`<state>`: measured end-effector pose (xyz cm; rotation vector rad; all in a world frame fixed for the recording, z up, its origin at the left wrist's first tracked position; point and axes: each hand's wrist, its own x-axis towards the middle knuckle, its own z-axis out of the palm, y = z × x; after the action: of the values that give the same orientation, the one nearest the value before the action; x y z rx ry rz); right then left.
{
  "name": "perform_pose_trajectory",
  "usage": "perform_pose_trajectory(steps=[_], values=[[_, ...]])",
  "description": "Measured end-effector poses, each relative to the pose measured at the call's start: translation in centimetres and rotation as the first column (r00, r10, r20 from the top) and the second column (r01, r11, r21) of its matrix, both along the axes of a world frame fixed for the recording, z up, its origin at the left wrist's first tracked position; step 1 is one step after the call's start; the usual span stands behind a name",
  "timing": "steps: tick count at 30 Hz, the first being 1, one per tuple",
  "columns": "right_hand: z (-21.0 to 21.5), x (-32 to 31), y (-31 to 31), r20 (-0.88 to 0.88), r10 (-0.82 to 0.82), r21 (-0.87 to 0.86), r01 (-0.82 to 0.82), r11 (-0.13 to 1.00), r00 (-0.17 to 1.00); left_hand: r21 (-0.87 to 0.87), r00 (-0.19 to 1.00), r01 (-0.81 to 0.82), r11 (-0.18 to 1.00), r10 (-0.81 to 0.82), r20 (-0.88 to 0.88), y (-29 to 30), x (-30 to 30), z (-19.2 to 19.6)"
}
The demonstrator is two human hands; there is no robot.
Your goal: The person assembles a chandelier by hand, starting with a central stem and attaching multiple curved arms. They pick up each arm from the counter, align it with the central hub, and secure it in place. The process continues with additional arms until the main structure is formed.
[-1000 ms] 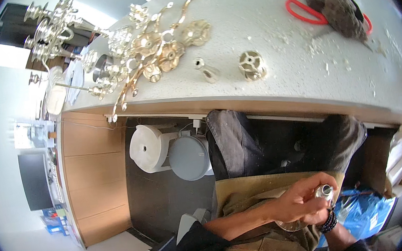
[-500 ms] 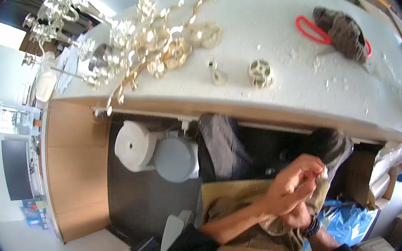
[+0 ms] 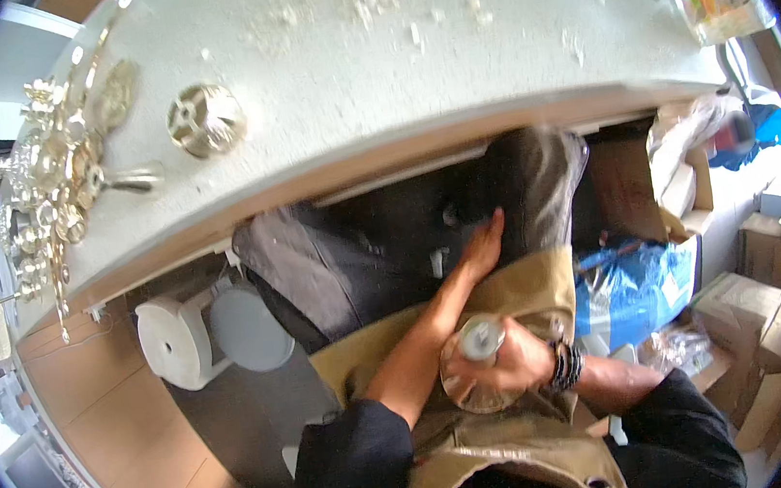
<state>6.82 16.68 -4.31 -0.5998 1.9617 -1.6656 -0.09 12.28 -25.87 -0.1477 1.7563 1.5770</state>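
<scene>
Clear glass, round-bodied and bottle-like with a pale metal neck, sits in your right hand, whose fingers are curled tight about its neck while the glass piece rests low against your tan apron, in your lap below the desk edge. Half a second ago both hands were bunched together at that spot; now your left hand has gone forward, fingers flat and close together, lying on the dark trouser knee. Your head has swung too: the speckled white desk fills the top of the view, the round brass fitting and the gilt chandelier parts have slid to the upper left. Blue plastic wrap lies just right of your lap.
</scene>
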Motion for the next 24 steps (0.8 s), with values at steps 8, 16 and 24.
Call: perform_pose_trajectory(steps=[8, 16, 24], values=[[-0.6, -0.4, 0.8, 0.022, 0.058, -0.042, -0.057, 0.998, 0.998, -0.126, 1.0, -0.009, 0.992, 0.01, 0.003, -8.1, 1.5, 5.0], [-1.0, -0.1, 0.6, 0.161, 0.019, 0.023, -0.023, 0.999, 0.987, -0.177, 0.971, 0.056, 0.983, -0.094, -0.218, -12.0, 4.3, 4.8], [-1.2, 0.5, 0.5, 0.241, 0.012, 0.065, -0.028, 0.998, 0.97, 0.113, 0.642, -0.673, 0.731, 0.652, -0.404, -18.4, 1.5, 15.4]])
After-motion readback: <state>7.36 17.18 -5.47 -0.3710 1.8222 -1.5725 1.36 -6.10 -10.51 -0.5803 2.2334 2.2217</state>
